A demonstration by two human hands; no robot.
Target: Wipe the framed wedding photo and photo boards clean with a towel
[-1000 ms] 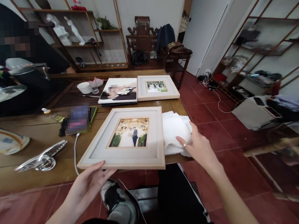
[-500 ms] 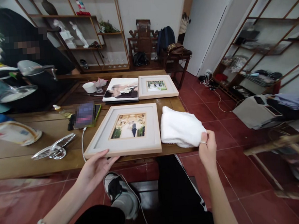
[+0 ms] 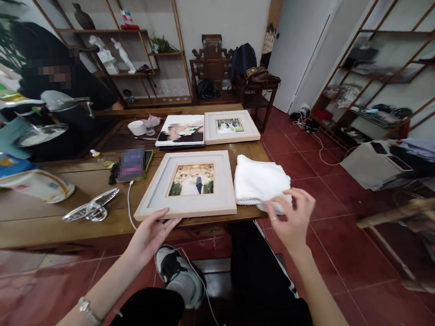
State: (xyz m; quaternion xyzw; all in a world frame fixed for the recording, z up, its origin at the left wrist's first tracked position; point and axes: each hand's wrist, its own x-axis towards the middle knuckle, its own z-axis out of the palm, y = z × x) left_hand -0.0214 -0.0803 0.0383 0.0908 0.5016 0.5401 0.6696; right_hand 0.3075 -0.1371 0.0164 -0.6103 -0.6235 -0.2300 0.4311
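A pale wooden picture frame [image 3: 156,201] with a wedding photo lies flat at the near edge of the brown table [image 3: 39,222]. My left hand [image 3: 150,234] rests on the frame's near left corner, thumb on top and fingers beneath the edge. To the frame's right lies a folded white towel [image 3: 258,180]. My right hand [image 3: 292,217] hovers over the towel's near right corner with fingers spread, open; a ring shows on one finger.
A second framed photo [image 3: 230,126] and a photo album [image 3: 181,131] lie further back. A phone [image 3: 131,164] with a white cable, metal tongs [image 3: 90,209], a plate [image 3: 40,185] and a white cup [image 3: 136,127] are on the left. A person sits at far left. Shelves line the walls.
The frame has been set down flat at the table edge. My right hand pinched the towel's corner half a second ago and now has let go, fingers spread above it.
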